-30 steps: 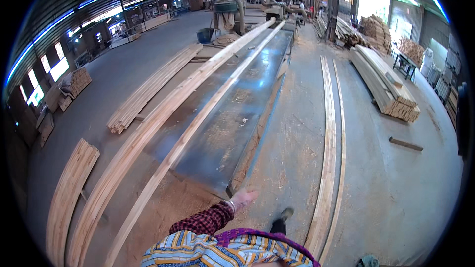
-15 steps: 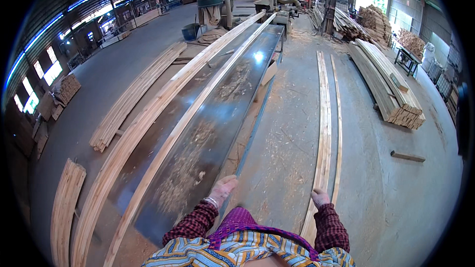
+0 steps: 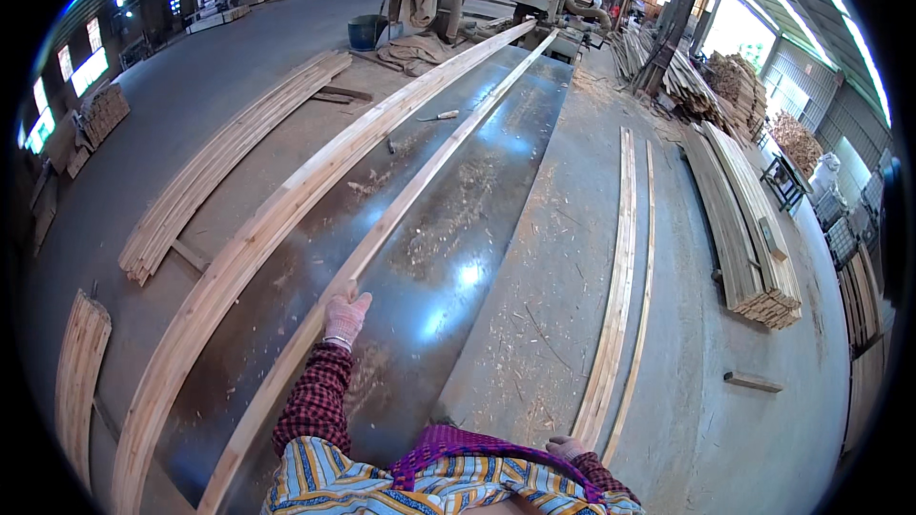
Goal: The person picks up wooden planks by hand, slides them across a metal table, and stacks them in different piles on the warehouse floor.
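Observation:
My left hand (image 3: pixel 345 317), in a pale pinkish glove, reaches over the dark metal table (image 3: pixel 458 300). Its fingers close on the edge of a long narrow wooden strip (image 3: pixel 389 222) that runs lengthwise along the tabletop. Farther left on the same table lies a wide run of long boards (image 3: pixel 279 219), side by side. My right hand (image 3: pixel 567 447) hangs low by my waist, holding nothing, its fingers loosely apart. In the picture it comes close to the long strips on the floor (image 3: pixel 609 334), and I see no contact.
A machine with hoses (image 3: pixel 542 6) stands at the table's far end. Board stacks lie on the floor at left (image 3: pixel 234 157) and right (image 3: pixel 749 229). A short wood block (image 3: pixel 753 381) lies at right. A knife-like tool (image 3: pixel 439 116) and wood shavings (image 3: pixel 468 200) are on the table.
My left hand has moved left from the table's near edge onto the narrow strip and taken hold of it. My right hand has dropped back toward my body. My view has shifted.

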